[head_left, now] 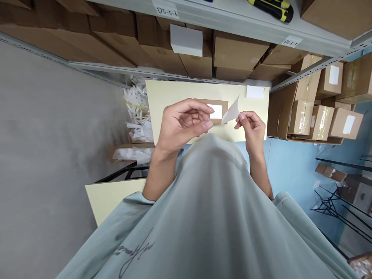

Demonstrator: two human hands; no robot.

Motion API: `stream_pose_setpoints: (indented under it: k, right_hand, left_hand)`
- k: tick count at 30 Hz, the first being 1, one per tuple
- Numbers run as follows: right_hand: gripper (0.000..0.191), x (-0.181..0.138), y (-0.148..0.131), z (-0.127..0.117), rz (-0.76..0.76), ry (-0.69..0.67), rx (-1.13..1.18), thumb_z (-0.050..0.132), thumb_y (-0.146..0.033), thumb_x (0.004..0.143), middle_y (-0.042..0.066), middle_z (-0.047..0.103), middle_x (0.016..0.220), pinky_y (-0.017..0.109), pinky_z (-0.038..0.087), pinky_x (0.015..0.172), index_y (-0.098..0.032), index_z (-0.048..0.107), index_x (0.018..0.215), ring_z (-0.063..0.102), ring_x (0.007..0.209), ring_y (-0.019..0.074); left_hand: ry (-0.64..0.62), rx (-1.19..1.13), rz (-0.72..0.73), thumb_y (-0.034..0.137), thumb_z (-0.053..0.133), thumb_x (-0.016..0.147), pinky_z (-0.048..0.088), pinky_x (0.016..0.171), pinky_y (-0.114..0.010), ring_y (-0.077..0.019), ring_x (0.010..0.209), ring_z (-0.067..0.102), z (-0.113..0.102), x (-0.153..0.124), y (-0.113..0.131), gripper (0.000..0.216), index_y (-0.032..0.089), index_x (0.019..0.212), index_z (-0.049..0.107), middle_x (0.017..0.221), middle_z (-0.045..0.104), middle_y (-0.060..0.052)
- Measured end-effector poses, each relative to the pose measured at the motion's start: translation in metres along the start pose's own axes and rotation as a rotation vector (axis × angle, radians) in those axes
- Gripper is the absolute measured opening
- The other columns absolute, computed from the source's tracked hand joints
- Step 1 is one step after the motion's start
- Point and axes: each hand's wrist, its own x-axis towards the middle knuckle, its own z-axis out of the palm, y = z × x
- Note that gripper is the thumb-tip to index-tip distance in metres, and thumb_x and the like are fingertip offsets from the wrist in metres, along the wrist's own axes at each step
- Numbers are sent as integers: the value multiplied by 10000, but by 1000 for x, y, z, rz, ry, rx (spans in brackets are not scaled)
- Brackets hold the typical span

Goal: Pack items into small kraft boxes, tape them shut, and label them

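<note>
My right hand [252, 128] pinches a curled white piece of paper [231, 111] by its edge, between thumb and fingers. Beside it, my left hand [181, 123] is raised with thumb and index finger apart and nothing visible between them. Behind the left fingertips, a small brown cardboard box [224, 106] lies on the pale yellow tabletop [171, 92]. A white label [216, 111] shows on the box's upper face, partly covered by the left fingers. Whether those fingers touch the box is unclear.
A white label stack [255, 92] lies at the table's far right corner. Overhead, a metal shelf [232, 27] holds cardboard boxes and a yellow-black tool [273, 8]. More boxes [300, 117] stand to the right; white packing material [136, 102] is at left.
</note>
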Motion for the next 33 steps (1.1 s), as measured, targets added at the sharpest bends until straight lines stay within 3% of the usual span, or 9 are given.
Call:
stream_pose_setpoints:
  k: [10, 16, 20, 23, 25, 33]
  right_hand:
    - [445, -5, 0, -3, -3, 8, -19, 759, -719, 1042, -6, 726, 903, 353, 646, 806, -278, 729, 989, 698, 741, 155]
    - [430, -13, -3, -3, -38, 13, -40, 740, -713, 1060, 0, 728, 919, 359, 655, 803, -285, 747, 1019, 709, 762, 162]
    - [376, -23, -4, -3, -142, 3, -138, 717, -682, 1086, 28, 760, 942, 401, 657, 810, -314, 792, 1066, 732, 817, 205]
    - [266, -28, -2, -3, -219, -96, -340, 782, -611, 1061, 40, 814, 981, 397, 641, 815, -350, 830, 1052, 743, 848, 217]
    - [211, -29, 1, -2, -225, -168, -446, 815, -578, 1043, 32, 842, 1005, 377, 633, 805, -369, 844, 1049, 744, 836, 206]
    - [210, -34, 28, 4, -258, -269, -593, 730, -525, 1110, 49, 892, 1168, 364, 625, 778, -359, 856, 1130, 758, 816, 197]
  left_hand:
    - [-49, -41, 36, 569, 1015, 852, 516, 468, -287, -167, 611, 700, 2, -3, 0, 331, 285, 944, 873, 841, 756, -47]
    - [-27, -16, -34, 564, 1025, 819, 527, 462, -287, -189, 637, 724, 3, -4, -1, 393, 233, 917, 838, 851, 775, -66]
    - [-3, 2, -137, 681, 998, 823, 660, 631, -307, -233, 816, 807, 8, 3, -11, 525, 212, 858, 765, 930, 819, -90]
    - [1, -79, -279, 828, 896, 862, 711, 796, -332, -253, 979, 844, 12, 9, -24, 635, 218, 929, 733, 990, 828, -85]
    - [23, -151, -356, 875, 810, 912, 708, 817, -329, -245, 991, 849, 12, 11, -34, 659, 226, 976, 714, 981, 819, -73]
    - [119, -145, -372, 594, 1033, 748, 606, 679, -266, -193, 838, 774, 3, 6, -63, 552, 253, 992, 675, 921, 792, -24]
